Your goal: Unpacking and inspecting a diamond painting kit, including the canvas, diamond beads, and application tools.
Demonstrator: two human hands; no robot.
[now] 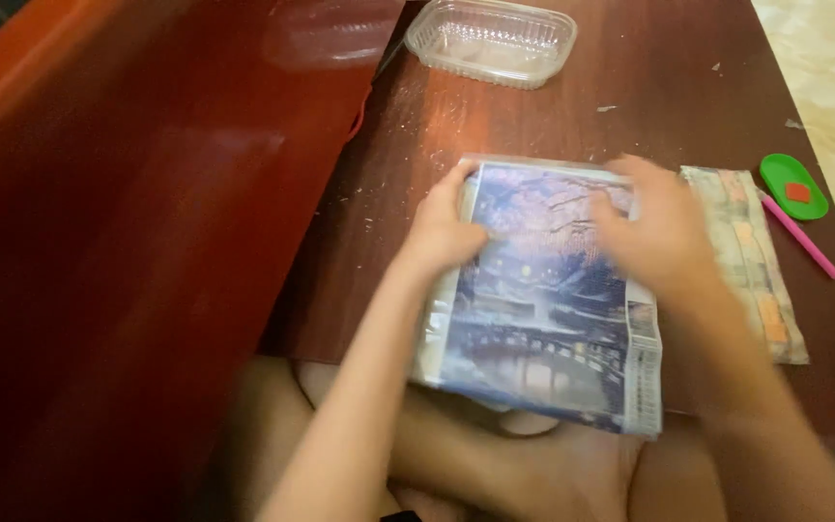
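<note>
A rectangular canvas sheet with a blue night-scene picture lies on the brown wooden table, its near edge hanging over the table's front. My left hand rests on the sheet's upper left edge, fingers spread along the border. My right hand lies flat on the upper right part, blurred by motion. Neither hand visibly grips the sheet; both press on top of it.
A clear plastic tray stands at the table's far edge. Right of the sheet lies a clear bag of small packets, then a green tray with a red square and a pink pen. A red-brown surface borders the left.
</note>
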